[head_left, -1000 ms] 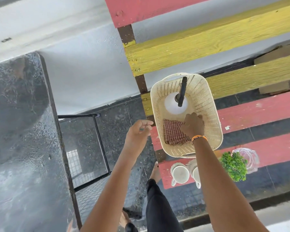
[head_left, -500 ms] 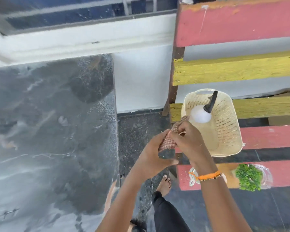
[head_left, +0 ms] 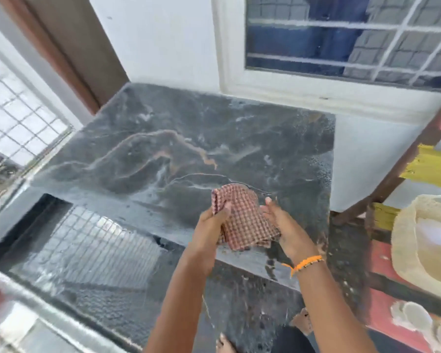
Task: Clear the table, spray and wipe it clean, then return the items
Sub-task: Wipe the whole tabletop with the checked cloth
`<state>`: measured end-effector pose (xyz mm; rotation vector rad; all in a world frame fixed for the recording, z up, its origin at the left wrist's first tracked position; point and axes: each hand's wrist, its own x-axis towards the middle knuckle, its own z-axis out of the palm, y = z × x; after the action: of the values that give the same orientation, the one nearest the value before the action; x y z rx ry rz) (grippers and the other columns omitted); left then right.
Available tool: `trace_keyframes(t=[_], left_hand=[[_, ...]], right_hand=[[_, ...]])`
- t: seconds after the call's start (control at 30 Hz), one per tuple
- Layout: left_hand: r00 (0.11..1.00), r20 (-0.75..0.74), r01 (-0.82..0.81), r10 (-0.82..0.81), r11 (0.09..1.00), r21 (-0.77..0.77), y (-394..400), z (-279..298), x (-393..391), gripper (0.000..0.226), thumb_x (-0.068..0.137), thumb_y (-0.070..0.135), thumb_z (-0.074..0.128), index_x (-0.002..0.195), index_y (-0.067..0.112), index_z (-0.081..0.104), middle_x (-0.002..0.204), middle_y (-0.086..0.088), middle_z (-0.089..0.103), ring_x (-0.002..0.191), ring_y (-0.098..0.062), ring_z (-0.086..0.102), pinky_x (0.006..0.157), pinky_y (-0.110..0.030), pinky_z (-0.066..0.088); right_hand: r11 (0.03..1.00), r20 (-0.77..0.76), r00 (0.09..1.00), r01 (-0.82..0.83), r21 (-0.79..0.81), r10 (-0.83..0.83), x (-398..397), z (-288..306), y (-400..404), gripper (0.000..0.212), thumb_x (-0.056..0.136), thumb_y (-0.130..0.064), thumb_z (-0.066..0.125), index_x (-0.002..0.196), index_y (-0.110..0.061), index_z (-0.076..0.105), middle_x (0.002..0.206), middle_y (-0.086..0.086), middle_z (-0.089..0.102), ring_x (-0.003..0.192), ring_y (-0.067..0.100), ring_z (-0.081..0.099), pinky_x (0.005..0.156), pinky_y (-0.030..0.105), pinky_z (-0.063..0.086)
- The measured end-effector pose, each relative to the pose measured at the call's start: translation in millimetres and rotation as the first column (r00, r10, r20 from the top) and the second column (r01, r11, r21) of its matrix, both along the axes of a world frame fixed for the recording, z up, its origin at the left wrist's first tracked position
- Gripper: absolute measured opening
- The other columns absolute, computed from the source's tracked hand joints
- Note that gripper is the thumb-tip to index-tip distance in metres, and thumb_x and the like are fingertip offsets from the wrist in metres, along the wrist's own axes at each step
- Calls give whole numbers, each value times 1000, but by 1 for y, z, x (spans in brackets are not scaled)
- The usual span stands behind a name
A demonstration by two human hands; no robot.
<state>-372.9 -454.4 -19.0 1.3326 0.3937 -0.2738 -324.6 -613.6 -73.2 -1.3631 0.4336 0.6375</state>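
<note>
**Table cleared and wet, wiping about to begin**

Table (head_left: 239, 138), seen from the head camera, carries nothing on its dark marbled top, so the clearing step looks done. Its surface shows fine droplets and a wet sheen, most plainly along the right edge and the near side, which suggests the spraying is done too, though I cannot be sure how evenly.

Both hands hold a checked cloth (head_left: 242, 220) above the near right part of the table. Left hand (head_left: 211, 222) has its fingers curled round the cloth's left edge, bunching it. Right hand (head_left: 283, 225) lies under the cloth's right side, fingers mostly straight and supporting it; whether the thumb pinches the fabric is hidden. The cloth looks folded and does not seem to touch the surface yet.

At the right edge of the view, blurred, a cream basket (head_left: 407, 240) sits on a painted bench (head_left: 382, 304), with pale cups (head_left: 418, 324) below it.

What is left, as I judge it: the whole wipe across the top, then carrying the items back onto the table.
</note>
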Motion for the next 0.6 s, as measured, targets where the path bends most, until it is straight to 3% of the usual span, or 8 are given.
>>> trace_keyframes(t=[0.07, 0.13, 0.23, 0.33, 0.43, 0.5, 0.6], left_hand=[[998, -33, -62, 59, 996, -69, 42, 6, -13, 21, 92, 29, 51, 102, 19, 66, 98, 4, 74, 92, -13, 69, 75, -29, 53], [990, -55, -134, 127, 981, -140, 81, 7, -24, 24, 91, 29, 52, 106, 15, 65, 103, -1, 73, 97, -18, 68, 83, -35, 52], [975, -68, -221, 211, 956, -193, 131, 1, -38, 20, 92, 29, 51, 99, 16, 65, 92, 2, 75, 87, -14, 71, 71, -29, 54], [948, -128, -315, 293, 924, -216, 174, -9, -46, 22, 92, 27, 50, 97, 11, 65, 87, -1, 76, 80, -15, 72, 67, -29, 53], [905, -207, -417, 373, 875, -248, 208, -22, -46, 23, 91, 25, 53, 97, 6, 64, 82, -5, 76, 73, -18, 72, 62, -30, 53], [885, -242, -453, 397, 854, -254, 231, -32, -37, 24, 92, 24, 50, 101, 5, 63, 82, -7, 75, 71, -18, 71, 56, -28, 54], [892, -257, -432, 371, 867, -247, 267, -40, -8, 29, 96, 24, 42, 108, 5, 60, 96, -10, 70, 87, -22, 66, 69, -35, 53]], right_hand=[[954, -144, 984, -56, 293, 102, -9, -5, 40, 58, 80, -56, 55, 104, -5, 71, 116, 16, 67, 108, 29, 62, 96, 46, 46], [897, -128, 972, -125, 423, 196, -12, -5, 76, 61, 73, -60, 61, 99, -7, 73, 108, 17, 69, 97, 31, 66, 82, 44, 51], [870, -39, 962, -226, 439, 269, -7, -2, 126, 60, 77, -60, 58, 100, -7, 72, 99, 15, 67, 88, 29, 64, 77, 43, 53], [834, 22, 952, -277, 477, 304, 4, 0, 168, 40, 80, -36, 63, 108, -9, 70, 100, 12, 72, 89, 24, 68, 78, 38, 57], [809, 138, 923, -381, 447, 359, 17, 9, 204, 30, 75, -20, 69, 102, -7, 66, 78, 5, 73, 57, 14, 68, 46, 22, 53], [820, 195, 900, -436, 371, 390, 31, 12, 230, 33, 74, -18, 69, 102, -4, 59, 69, 4, 69, 45, 12, 59, 35, 19, 45], [856, 231, 891, -444, 266, 391, 61, 16, 273, 28, 76, -13, 67, 101, -4, 57, 79, 6, 67, 62, 22, 57, 47, 24, 49]])
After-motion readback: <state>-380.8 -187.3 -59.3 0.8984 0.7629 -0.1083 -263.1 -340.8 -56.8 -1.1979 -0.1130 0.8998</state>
